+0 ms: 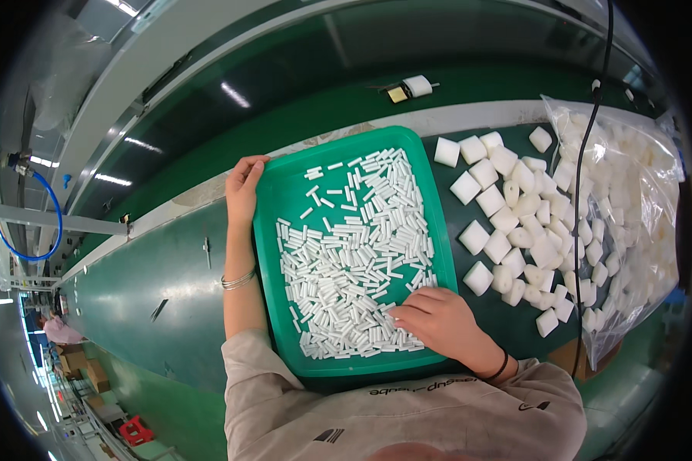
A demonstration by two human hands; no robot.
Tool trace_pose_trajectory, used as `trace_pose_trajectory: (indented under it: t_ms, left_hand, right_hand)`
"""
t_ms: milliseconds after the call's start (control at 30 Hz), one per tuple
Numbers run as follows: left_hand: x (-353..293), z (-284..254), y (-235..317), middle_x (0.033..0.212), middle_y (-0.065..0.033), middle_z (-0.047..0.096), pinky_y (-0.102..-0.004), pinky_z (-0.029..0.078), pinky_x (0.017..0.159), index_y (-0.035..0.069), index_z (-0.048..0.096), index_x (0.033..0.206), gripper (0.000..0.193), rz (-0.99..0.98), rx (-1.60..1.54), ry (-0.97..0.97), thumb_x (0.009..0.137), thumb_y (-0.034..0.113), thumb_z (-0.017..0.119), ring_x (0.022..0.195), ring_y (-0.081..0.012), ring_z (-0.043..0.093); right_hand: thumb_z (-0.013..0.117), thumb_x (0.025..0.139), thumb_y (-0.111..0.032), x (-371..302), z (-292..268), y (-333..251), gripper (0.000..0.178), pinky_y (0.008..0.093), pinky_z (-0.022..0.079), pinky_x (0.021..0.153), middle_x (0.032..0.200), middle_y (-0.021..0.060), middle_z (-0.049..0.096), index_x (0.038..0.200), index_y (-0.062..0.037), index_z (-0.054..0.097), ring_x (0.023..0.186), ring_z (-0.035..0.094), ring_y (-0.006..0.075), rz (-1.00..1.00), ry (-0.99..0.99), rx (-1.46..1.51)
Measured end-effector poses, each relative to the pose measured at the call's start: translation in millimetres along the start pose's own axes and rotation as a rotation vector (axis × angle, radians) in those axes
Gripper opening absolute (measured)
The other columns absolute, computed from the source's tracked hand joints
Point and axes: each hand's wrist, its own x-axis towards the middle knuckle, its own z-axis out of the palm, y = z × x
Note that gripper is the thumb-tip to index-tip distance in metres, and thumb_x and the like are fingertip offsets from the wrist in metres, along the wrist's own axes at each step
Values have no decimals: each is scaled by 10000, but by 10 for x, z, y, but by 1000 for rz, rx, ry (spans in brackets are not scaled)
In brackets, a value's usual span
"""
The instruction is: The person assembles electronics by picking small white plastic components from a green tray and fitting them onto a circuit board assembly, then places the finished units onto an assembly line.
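A green plastic tray (428, 192) with raised sides sits in front of me, tilted a little. Small white cylinders (338, 284) lie heaped in it, thickest toward the near and right parts, thinner at the far left. My left hand (244, 184) is closed on the tray's far left corner, fingers over the rim. Over the near right part of the pile, my right hand (438, 319) reaches in with bent fingers, its fingertips together among the cylinders. Whatever sits between those fingertips is too small to make out.
Right of the tray, chunky white foam-like pieces (507, 223) spill from a clear plastic bag (630, 207). A black cable (584, 154) hangs down before the bag. Beyond a pale ledge, a small device with a white cylinder (417, 86) lies on a green belt. Thin tools (159, 310) rest on the table at left.
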Motion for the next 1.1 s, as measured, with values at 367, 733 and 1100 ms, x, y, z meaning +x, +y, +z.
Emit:
trace_pose_trajectory:
  t_ms: [367,733,1100]
  left_hand:
    - [-57,-41,-29,785,2,570,-171,367,639,6,584,908,155,4,35,33,868,119,486,710,-47,485]
    - [-84,1,2,797,4,568,-167,364,647,4,581,915,158,38,40,50,872,119,482,722,-45,483]
    - [-71,-5,-23,777,7,566,-164,361,633,5,588,905,156,23,11,51,872,117,484,706,-42,480]
  right_hand:
    - [539,642,-44,11,-54,-95,244,277,439,608,907,19,520,881,-79,578,757,511,183,84,33,-78]
    - [576,634,-54,-27,-44,-87,273,268,427,620,809,-15,520,895,-122,613,721,509,151,56,-74,-131]
    - [663,634,-231,48,-147,-129,339,283,416,645,846,1,491,935,-102,574,782,487,166,50,-152,-32]
